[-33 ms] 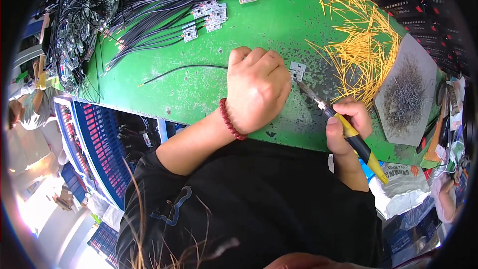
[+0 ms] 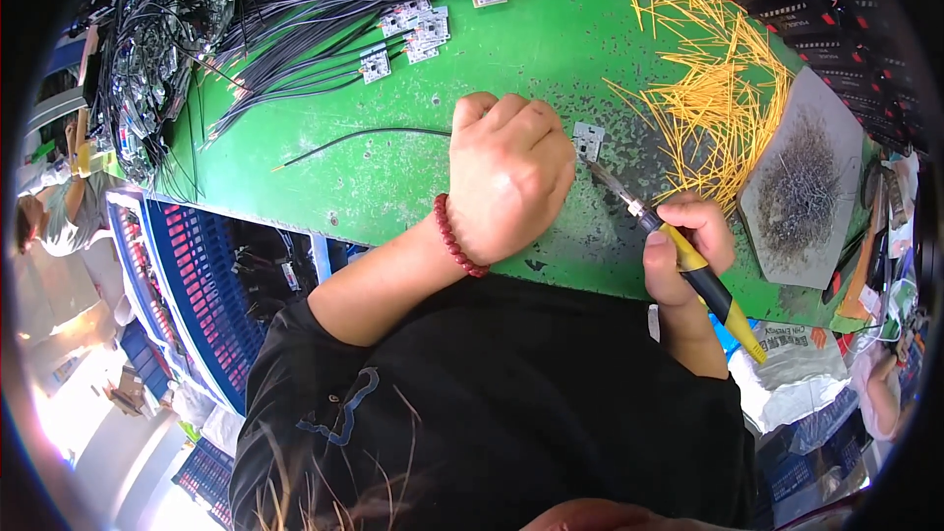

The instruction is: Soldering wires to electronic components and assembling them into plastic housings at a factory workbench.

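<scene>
The left hand [image 2: 511, 175], at the centre of the frame, is curled knuckles-up; its fingertips are hidden, so I cannot tell what they grip. 1 black cable [image 2: 354, 133] runs from centre left to that hand. Just right of it, the small white circuit board [image 2: 588, 141] lies on the green desk [image 2: 393, 192]. Right of centre, the right hand's [image 2: 673, 285] fingers are closed around a yellow-and-black soldering iron [image 2: 693, 258], its tip near the board's lower edge. Thin yellow wires [image 2: 703, 93] are heaped at upper right, beside a grey pad [image 2: 806, 98] with a dark, speckled middle.
</scene>
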Demonstrator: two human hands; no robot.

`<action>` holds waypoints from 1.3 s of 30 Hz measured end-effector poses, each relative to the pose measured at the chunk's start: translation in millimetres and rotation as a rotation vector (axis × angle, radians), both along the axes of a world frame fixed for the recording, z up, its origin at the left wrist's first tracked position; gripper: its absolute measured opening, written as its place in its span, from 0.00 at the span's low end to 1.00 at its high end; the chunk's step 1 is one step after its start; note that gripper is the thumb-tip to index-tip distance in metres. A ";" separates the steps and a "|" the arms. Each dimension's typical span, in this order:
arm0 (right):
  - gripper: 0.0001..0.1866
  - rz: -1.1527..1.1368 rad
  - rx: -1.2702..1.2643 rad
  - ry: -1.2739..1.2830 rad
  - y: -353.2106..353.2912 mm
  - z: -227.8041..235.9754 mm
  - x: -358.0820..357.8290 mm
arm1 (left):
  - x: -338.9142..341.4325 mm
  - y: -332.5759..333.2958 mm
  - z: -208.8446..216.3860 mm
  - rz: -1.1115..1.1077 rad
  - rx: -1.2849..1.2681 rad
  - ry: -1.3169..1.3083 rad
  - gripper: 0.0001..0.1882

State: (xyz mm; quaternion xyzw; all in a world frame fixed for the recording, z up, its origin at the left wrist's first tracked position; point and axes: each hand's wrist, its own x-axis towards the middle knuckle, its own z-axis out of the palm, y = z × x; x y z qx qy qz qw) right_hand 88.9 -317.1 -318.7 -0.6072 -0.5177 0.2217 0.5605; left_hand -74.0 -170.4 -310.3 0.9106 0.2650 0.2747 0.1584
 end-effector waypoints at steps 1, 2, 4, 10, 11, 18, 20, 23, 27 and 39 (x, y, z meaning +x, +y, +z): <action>0.12 -0.001 0.001 -0.003 1.2 0.0 -0.5 | 0.1 0.4 -0.3 0.002 0.002 0.001 0.07; 0.12 -0.002 0.002 -0.006 2.3 -0.2 -1.0 | 0.6 0.4 -0.9 -0.003 0.002 -0.004 0.08; 0.12 -0.004 0.011 -0.015 2.7 -1.7 -0.7 | 1.9 0.8 -1.8 -0.008 0.003 -0.009 0.08; 0.13 -0.005 0.103 0.006 3.6 -5.0 1.9 | 2.5 2.8 -3.3 0.001 -0.015 0.003 0.07; 0.15 -0.015 0.157 0.072 0.6 -6.4 1.0 | 2.6 3.8 -3.3 -0.007 -0.002 -0.017 0.07; 0.25 -0.106 -0.100 0.177 7.8 -8.2 -16.8 | -5.8 -0.2 -8.5 0.005 0.070 0.011 0.07; 0.26 -0.141 -0.236 0.296 5.8 -3.3 -19.1 | -3.3 -0.7 -13.9 0.000 0.083 -0.062 0.07; 0.18 -0.056 -0.230 -0.015 3.6 6.0 -13.4 | 0.0 -8.0 -5.3 0.010 0.075 -0.069 0.05; 0.15 0.077 -0.153 -0.349 32.4 1.3 -18.1 | -7.3 -9.7 -5.2 0.065 0.079 -0.081 0.05; 0.19 -0.033 -0.070 -0.103 27.9 -27.9 -13.2 | -218.7 102.2 66.8 0.727 0.072 -0.549 0.05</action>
